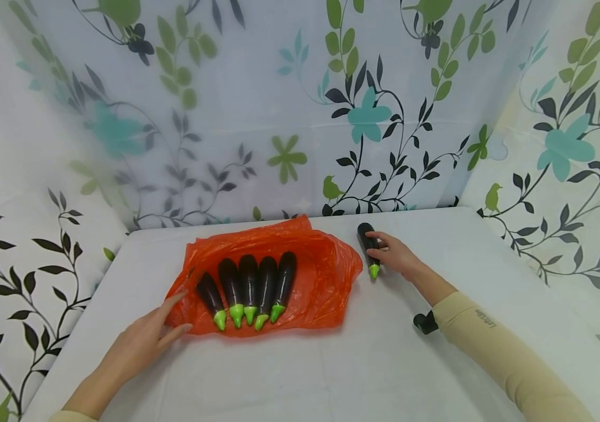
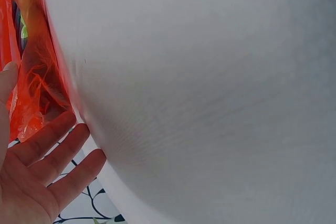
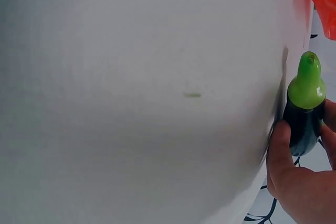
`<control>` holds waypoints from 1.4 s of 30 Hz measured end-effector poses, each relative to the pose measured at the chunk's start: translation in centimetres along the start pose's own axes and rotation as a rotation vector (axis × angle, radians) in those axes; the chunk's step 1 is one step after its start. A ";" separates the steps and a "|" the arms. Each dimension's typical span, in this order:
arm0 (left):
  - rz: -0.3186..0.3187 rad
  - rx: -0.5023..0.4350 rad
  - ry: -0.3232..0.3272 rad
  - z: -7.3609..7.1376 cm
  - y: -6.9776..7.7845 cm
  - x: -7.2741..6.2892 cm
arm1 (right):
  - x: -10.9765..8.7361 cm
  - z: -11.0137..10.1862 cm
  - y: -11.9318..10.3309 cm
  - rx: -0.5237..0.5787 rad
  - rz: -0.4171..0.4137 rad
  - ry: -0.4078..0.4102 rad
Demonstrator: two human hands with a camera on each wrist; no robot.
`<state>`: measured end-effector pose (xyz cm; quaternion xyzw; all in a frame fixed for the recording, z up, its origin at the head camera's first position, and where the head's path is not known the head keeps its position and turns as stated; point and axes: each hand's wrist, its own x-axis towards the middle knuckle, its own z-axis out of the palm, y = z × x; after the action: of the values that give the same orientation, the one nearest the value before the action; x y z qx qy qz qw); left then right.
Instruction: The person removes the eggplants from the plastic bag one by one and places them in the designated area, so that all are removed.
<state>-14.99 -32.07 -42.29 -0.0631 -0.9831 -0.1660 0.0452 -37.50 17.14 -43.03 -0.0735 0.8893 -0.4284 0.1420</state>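
Observation:
My right hand (image 1: 395,256) grips a dark purple eggplant (image 3: 304,124) with a bright green stem end, thumb on one side and fingers on the other. In the head view this eggplant is just right of a red-orange plastic bag (image 1: 321,293), its green end toward me. Several more eggplants (image 1: 249,281) lie side by side on the bag, green ends also toward me. At the bag's left edge is my left hand (image 1: 139,337), its fingers spread and extended. The left wrist view shows those fingers (image 2: 63,150) close to the crumpled plastic, holding nothing.
A white cloth covers the table (image 1: 289,375). Behind it and along both sides hangs a leaf-patterned curtain (image 1: 289,117). A small dark object (image 1: 425,323) shows beside the right sleeve (image 1: 495,346), partly hidden by it.

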 end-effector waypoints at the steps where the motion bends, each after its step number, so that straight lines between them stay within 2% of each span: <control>1: 0.000 0.002 0.001 0.0 0.0 0.0 | 0.1 0.1 0.0 -0.014 -0.004 0.004; 5: -0.002 0.006 0.001 0.0 0.0 0.0 | 0.2 0.3 0.0 -0.047 -0.019 0.013; 23: -0.006 -0.004 -0.001 0.0 0.0 -0.1 | -0.1 -0.2 -0.3 -0.045 -0.033 0.027; 29: 0.003 -0.005 0.016 0.0 -0.1 0.0 | -0.7 -0.6 -1.1 -0.029 -0.020 0.058; 35: 0.026 -0.006 0.038 0.1 -0.1 -0.1 | -1.6 -0.8 -2.1 0.023 -0.018 0.125; 42: 0.025 -0.003 0.036 0.0 0.0 -0.2 | -3.4 -0.5 -4.5 0.080 -0.037 0.156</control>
<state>-14.81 -32.13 -42.30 -0.0725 -0.9810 -0.1680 0.0650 -34.40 15.60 -38.56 -0.0506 0.8784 -0.4705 0.0670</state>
